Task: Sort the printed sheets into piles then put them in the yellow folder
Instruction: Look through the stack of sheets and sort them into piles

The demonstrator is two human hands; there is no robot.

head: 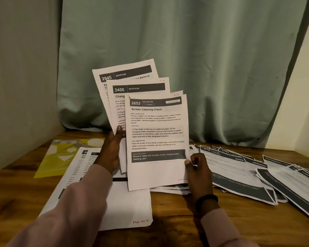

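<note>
Above a wooden table (168, 207), a person's left hand (112, 148) grips a fan of three printed sheets (132, 90), all headed BEDROOM, while the right hand (197, 166) pinches the lower corner of the front sheet (157, 139), titled "Screen Cleaning Check". Sorting looks partly done: one pile of sheets (114, 198) lies flat below the hands, loose unsorted sheets (248, 172) spread to the right, and the yellow folder (55, 159) lies at far left, with no sheets visibly in it.
</note>
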